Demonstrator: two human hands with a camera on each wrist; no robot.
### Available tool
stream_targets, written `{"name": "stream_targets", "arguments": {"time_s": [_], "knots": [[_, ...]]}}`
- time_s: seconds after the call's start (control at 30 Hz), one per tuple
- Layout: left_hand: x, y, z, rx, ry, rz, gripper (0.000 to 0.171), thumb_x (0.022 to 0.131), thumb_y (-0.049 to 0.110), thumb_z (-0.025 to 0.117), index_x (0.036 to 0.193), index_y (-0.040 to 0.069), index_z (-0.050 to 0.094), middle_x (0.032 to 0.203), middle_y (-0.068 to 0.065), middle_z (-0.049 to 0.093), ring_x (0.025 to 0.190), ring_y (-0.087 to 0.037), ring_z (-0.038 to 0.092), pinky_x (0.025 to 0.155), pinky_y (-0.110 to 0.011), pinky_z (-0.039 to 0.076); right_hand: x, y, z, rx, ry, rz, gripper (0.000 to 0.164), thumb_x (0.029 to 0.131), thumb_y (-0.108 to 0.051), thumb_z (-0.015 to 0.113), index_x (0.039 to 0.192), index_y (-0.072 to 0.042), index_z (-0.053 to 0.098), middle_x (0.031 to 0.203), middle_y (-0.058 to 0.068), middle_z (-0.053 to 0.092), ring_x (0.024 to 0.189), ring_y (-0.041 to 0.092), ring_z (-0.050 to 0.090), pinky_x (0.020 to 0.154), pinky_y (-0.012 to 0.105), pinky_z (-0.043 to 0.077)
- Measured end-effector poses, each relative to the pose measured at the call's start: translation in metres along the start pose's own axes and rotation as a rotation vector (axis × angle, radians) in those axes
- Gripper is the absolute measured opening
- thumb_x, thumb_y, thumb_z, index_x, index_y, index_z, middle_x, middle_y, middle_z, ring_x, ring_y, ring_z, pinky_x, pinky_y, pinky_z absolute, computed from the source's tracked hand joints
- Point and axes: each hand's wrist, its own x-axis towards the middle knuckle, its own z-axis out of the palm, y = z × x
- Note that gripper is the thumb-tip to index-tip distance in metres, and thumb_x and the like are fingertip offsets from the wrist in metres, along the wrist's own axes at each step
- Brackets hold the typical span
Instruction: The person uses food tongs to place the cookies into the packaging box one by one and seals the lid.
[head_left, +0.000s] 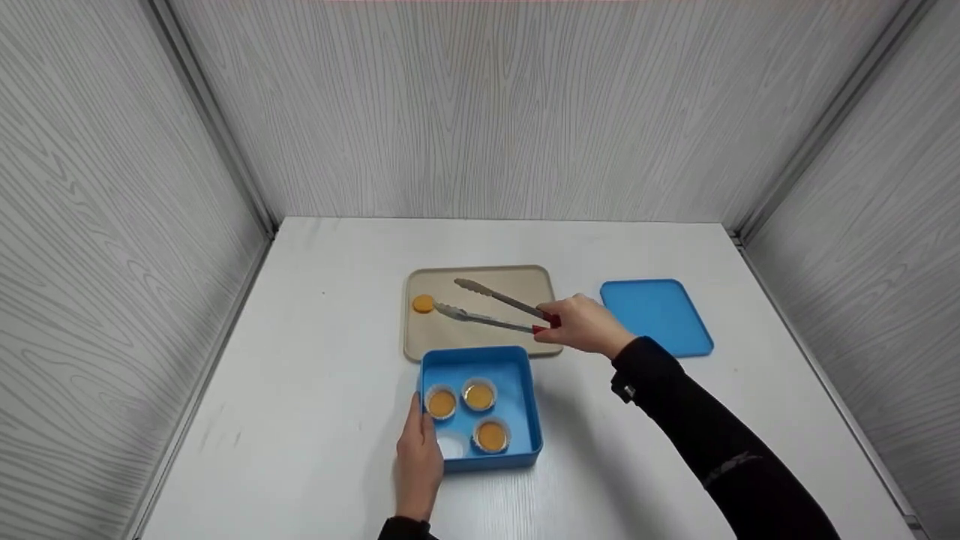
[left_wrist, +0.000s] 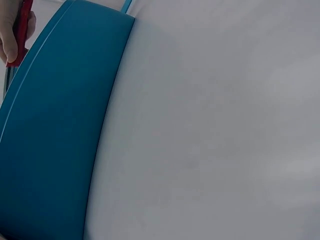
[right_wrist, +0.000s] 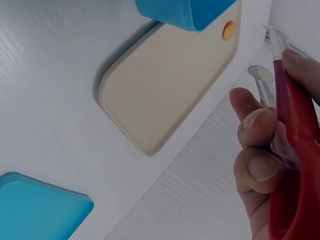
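My right hand (head_left: 589,324) grips metal tongs (head_left: 495,322) by their red handles, and the arms of the tongs stand apart above a beige tray (head_left: 487,345). The tip of the nearer arm is close beside a small round orange-yellow piece (head_left: 423,304) at the tray's left side. My left hand (head_left: 420,457) holds the left wall of a blue square box (head_left: 514,379). Inside the box are three white cups with orange-yellow rounds, one cup (head_left: 491,436) toward the front, plus a white round shape (head_left: 451,445) near the front left corner, partly hidden by the hand.
A flat blue lid-like square (head_left: 656,319) lies on the white table (head_left: 315,360) to the right of the tray. The box stands at the tray's front edge. Grey wood-grain panels (head_left: 480,112) enclose the back and both sides.
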Motion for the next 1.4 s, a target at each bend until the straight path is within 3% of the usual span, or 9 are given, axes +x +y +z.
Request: {"name": "stream_targets", "arguments": {"time_s": [0.37, 0.63, 1.0, 1.4], "knots": [[-0.001, 0.001, -0.001, 0.022, 0.008, 0.000, 0.052, 0.112, 0.019, 0.038, 0.160, 0.002, 0.029, 0.164, -0.016, 0.034, 0.152, -0.033, 0.030, 0.122, -0.052, 0.030, 0.022, -0.010, 0.016, -0.045, -0.033, 0.025, 0.017, 0.093, -0.024, 0.075, 0.087, -0.011, 0.068, 0.071, 0.000, 0.060, 0.063, 0.015, 0.050, 0.057, 0.027, 0.042], [0.000, -0.002, -0.001, -0.010, 0.025, 0.051, 0.051, 0.111, 0.016, 0.039, 0.159, -0.001, 0.031, 0.162, -0.019, 0.036, 0.151, -0.035, 0.032, 0.122, -0.053, 0.030, 0.033, -0.013, 0.025, -0.080, -0.055, 0.018, 0.016, 0.093, -0.025, 0.076, 0.086, -0.012, 0.069, 0.068, -0.002, 0.056, 0.063, 0.015, 0.046, 0.055, 0.028, 0.036], [0.000, -0.002, -0.001, -0.022, 0.020, 0.041, 0.051, 0.111, 0.016, 0.039, 0.159, -0.001, 0.031, 0.162, -0.018, 0.036, 0.151, -0.035, 0.032, 0.122, -0.053, 0.031, 0.044, -0.018, 0.036, -0.168, -0.087, 0.008, 0.020, 0.094, -0.028, 0.075, 0.087, -0.010, 0.069, 0.075, 0.003, 0.063, 0.066, 0.017, 0.050, 0.060, 0.033, 0.045], [-0.001, -0.001, 0.000, -0.008, 0.010, 0.017, 0.052, 0.112, 0.018, 0.037, 0.160, 0.002, 0.029, 0.163, -0.016, 0.035, 0.151, -0.033, 0.032, 0.122, -0.052, 0.030, 0.051, -0.021, 0.045, -0.170, -0.081, -0.013, 0.022, 0.095, -0.029, 0.074, 0.089, -0.008, 0.071, 0.081, 0.007, 0.070, 0.070, 0.020, 0.057, 0.067, 0.037, 0.052]]}}
